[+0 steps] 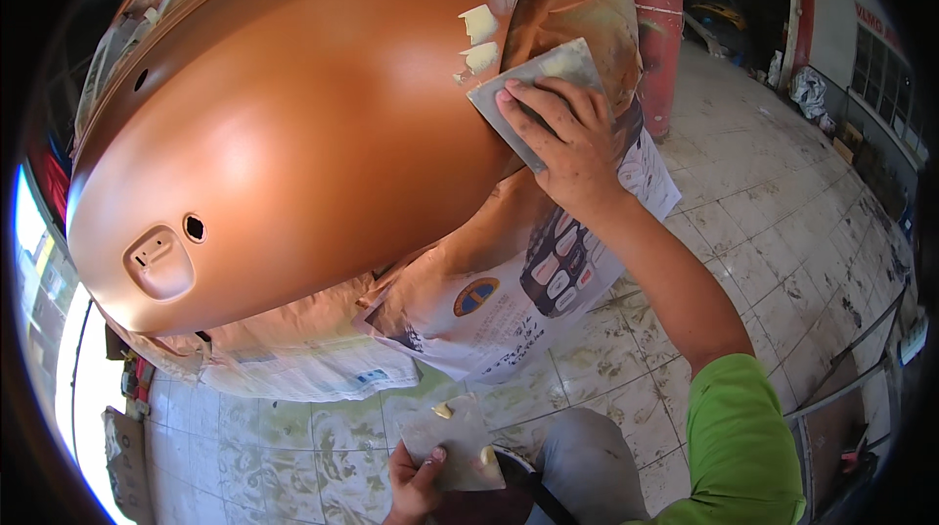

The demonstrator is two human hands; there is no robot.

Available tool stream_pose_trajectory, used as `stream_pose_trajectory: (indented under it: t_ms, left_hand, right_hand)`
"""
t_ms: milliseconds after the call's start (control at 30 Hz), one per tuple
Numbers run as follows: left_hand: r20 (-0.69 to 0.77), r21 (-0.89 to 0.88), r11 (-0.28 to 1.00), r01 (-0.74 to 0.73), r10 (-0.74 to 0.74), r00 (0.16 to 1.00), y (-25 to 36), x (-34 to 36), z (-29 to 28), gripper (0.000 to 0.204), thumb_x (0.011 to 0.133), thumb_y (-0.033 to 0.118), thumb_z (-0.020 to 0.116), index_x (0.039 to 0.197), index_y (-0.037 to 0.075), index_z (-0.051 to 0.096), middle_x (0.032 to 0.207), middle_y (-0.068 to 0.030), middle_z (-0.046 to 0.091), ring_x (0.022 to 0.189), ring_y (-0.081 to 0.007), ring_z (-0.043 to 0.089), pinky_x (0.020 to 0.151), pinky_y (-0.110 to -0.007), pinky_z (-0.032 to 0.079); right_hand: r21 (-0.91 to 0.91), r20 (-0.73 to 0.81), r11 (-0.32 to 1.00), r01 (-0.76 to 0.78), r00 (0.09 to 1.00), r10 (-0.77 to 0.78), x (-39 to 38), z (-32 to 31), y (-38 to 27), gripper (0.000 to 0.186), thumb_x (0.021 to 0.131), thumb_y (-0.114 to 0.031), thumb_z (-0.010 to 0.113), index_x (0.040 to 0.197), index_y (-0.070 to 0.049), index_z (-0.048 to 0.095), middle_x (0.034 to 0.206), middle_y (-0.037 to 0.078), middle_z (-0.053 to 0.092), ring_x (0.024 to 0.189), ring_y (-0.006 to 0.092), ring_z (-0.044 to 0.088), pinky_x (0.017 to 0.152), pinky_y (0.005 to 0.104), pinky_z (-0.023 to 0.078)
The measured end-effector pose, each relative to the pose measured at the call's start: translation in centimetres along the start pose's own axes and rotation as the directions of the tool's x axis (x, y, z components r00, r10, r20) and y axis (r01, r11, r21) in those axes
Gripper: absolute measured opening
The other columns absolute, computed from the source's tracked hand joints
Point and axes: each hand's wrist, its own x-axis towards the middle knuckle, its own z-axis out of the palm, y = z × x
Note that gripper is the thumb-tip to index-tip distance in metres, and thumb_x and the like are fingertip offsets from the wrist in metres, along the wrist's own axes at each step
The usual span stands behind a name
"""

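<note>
right hand (567, 138) fingers press spreader (528, 94) on copper panel (293, 134); few putty dabs (479, 36) laid, unsmoothed. left hand (416, 486) fingers grip putty board (455, 447).

Smooth satin copper-painted metal panel (293, 134) with pale putty dabs (478, 24), crinkled newspaper masking (509, 300), dull grey spreader (533, 85).

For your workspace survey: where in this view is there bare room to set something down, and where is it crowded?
Free: the tiled floor right of the red pillar, and the tiles between the newspaper masking and the left hand. Crowded: where the right hand presses a spreader beside the putty dabs.
</note>
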Motion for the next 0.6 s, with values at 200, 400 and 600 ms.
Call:
stream_pose_trajectory:
  t_ms: [200,400,600]
  left_hand:
    - [-0.186,0.097,0.909,-0.406,0.417,0.890,5.4,1.1,1.1,0.038,0.096,0.007,0.064,0.132,-0.002,0.055,0.118,-0.0112,0.068,0.105,-0.0192,0.064,0.096,-0.035,0.050]
    - [-0.038,0.223,0.902,-0.370,0.387,0.921,4.9,2.7,3.9,0.035,0.095,0.012,0.071,0.126,-0.001,0.060,0.112,-0.0068,0.069,0.099,-0.0148,0.062,0.094,-0.031,0.047]
    - [-0.022,0.227,0.940,-0.256,0.268,0.963,3.2,2.1,2.4,0.032,0.095,0.007,0.068,0.125,-0.002,0.061,0.112,-0.0073,0.070,0.100,-0.0153,0.064,0.093,-0.031,0.049]
  right_hand:
    - [0.106,0.042,0.991,-0.081,0.996,0.077,3.4,-4.6,1.6,0.059,0.074,0.010,0.063,0.129,-0.011,0.069,0.131,0.005,0.065,0.120,0.0302,0.060,0.103,0.0456,0.044]
    - [0.079,0.076,0.995,0.065,0.995,-0.071,10.7,-3.5,4.8,0.053,0.081,-0.002,0.065,0.130,-0.018,0.069,0.131,-0.003,0.066,0.120,0.0242,0.060,0.099,0.0433,0.047]
    - [0.052,0.170,0.999,-0.001,0.986,-0.007,6.1,-3.1,-0.6,0.056,0.076,0.003,0.066,0.128,-0.018,0.071,0.131,-0.003,0.065,0.122,0.0237,0.059,0.101,0.0434,0.044]
